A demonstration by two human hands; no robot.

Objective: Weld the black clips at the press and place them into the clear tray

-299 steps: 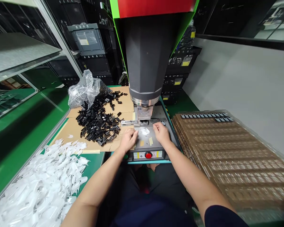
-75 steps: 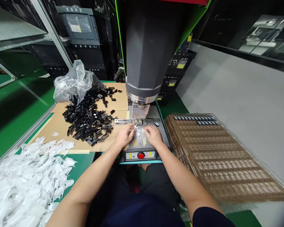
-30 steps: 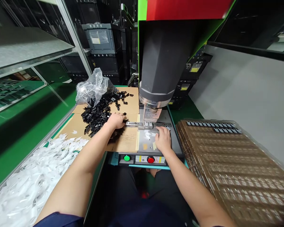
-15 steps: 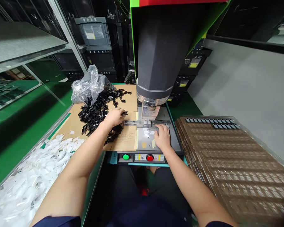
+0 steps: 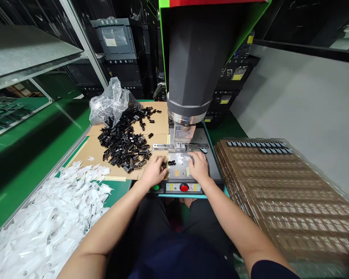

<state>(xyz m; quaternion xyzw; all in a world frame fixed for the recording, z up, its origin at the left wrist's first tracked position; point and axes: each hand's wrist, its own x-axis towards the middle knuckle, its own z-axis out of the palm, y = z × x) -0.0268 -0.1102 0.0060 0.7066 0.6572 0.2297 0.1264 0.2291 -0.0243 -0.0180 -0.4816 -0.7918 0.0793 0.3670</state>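
My left hand (image 5: 154, 171) is at the left edge of the machine's dark base plate (image 5: 178, 176), fingers curled around a small black plastic part, mostly hidden. Just right of its fingertips another black plastic part (image 5: 171, 163) lies on the plate. My right hand (image 5: 199, 166) rests on the plate's right side, fingers stretched toward the metal fixture (image 5: 196, 147). Small white film pieces (image 5: 180, 159) lie between my hands. Light pieces (image 5: 180, 146) sit in the fixture's middle, under the press head (image 5: 184, 132). A finished-looking grey-white piece (image 5: 203, 150) lies beyond my right fingers.
A heap of black parts (image 5: 123, 145) lies on cardboard (image 5: 95, 155) at left, beside a plastic bag (image 5: 112, 102). White film pieces (image 5: 52, 209) are piled nearer me. Stacked brown trays (image 5: 267, 186) stand at right. Red button (image 5: 184, 187) and green button (image 5: 156, 187) face me.
My left hand has come from the black heap right and nearer to the plate, bringing black parts; one now lies there. My right hand stays by the fixture.
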